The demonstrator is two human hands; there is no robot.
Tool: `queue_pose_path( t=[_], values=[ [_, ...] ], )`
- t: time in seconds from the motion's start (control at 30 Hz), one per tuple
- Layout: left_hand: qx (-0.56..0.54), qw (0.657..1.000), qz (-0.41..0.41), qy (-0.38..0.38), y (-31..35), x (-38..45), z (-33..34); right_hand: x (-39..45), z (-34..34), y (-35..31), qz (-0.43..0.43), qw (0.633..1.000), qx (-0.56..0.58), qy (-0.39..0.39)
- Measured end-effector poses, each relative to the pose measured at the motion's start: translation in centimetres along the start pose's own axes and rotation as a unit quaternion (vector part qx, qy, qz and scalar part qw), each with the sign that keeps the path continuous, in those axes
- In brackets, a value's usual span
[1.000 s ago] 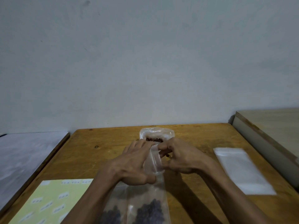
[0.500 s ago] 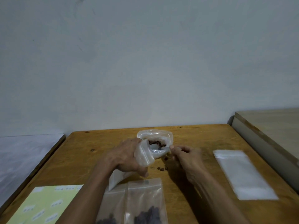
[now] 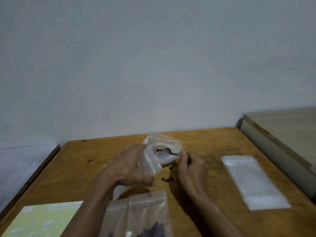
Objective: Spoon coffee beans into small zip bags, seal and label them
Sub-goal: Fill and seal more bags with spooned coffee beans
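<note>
Left hand (image 3: pixel 130 170) grips a small zip bag (image 3: pixel 148 161); right hand (image 3: pixel 189 166) pinches a spoon (image 3: pixel 168 150) inside the bean bag (image 3: pixel 164 142) near the table's (image 3: pixel 205 142) far edge; filled bags (image 3: pixel 136 218) are cut off below.

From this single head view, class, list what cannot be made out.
- Label sheet: print blurred, too small to read.
- Filled zip bags: cut off by the bottom edge.
- Spoon: handle hidden inside the right hand.
- Small zip bag: lower part hidden behind the left hand.
</note>
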State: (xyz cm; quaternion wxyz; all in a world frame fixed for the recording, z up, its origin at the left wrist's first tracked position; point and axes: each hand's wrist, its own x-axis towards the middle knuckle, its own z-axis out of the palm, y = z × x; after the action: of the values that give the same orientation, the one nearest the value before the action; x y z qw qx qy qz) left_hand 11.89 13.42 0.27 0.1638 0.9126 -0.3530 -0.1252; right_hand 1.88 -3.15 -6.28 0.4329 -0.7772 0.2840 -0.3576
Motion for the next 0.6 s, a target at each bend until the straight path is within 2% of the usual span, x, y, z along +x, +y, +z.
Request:
queue_pose_path(
  t=[0.1,0.17,0.33,0.6],
  values=[
    [0.005,1.0,-0.012,-0.012,-0.5,-0.1,0.2,0.3,0.2,-0.5,0.186,0.976,0.107,-0.024],
    [0.013,0.999,-0.028,-0.013,-0.8,-0.3,0.3,0.5,0.3,-0.7,0.243,0.955,0.166,-0.034],
    [-0.012,0.999,-0.044,-0.013,-1.0,-0.4,1.0,1.0,-0.7,-1.1,0.255,0.943,0.213,-0.012],
    [-0.098,0.993,-0.058,0.01,-2.1,-0.3,1.7,1.4,-4.2,-3.6,0.209,0.94,0.267,-0.039]
  ],
)
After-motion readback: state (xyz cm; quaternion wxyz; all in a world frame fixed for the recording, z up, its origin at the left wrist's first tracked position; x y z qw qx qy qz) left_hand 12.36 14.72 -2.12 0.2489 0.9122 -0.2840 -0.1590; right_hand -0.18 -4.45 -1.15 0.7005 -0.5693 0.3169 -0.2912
